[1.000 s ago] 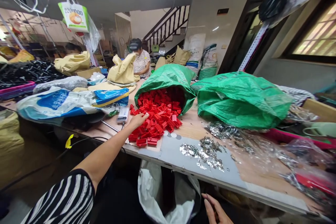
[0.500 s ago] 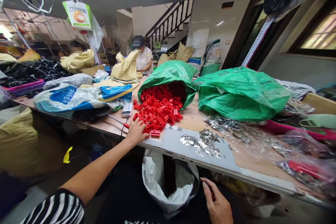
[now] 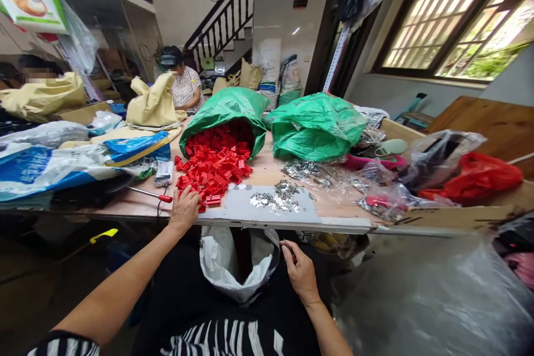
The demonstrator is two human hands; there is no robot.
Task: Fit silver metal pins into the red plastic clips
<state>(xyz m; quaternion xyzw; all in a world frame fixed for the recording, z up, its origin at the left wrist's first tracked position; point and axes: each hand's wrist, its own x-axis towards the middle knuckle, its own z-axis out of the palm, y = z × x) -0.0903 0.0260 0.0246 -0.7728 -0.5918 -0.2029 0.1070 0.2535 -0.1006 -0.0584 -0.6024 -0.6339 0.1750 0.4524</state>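
Observation:
My left hand (image 3: 185, 210) rests palm down at the near left edge of a pile of red plastic pieces (image 3: 211, 175). Its fingers are apart, and their tips touch the pieces. The pile spills out of a green woven bag (image 3: 229, 104) lying on its side. Low on the right, beside the rim of a white sack (image 3: 213, 256), my right hand (image 3: 301, 272) is closed. Thumb and fingers pinch something small, thin and dark that I cannot make out. Small silvery metal pieces (image 3: 277, 200) lie scattered on a grey sheet (image 3: 240, 203) right of the red pile.
Another green bag (image 3: 317, 128) lies to the right. A red-tipped rod (image 3: 152, 194) and a small white box (image 3: 163, 172) are left of the pile. Clear plastic bags (image 3: 381, 192) and a red bag (image 3: 479, 178) crowd the right side. Across the table sits a person (image 3: 187, 86).
The view has swung right, bringing the window and red bag into sight. My left hand stays by the red pile, its fingers drawn closer in. The right hand remains beside the sack, still pinching.

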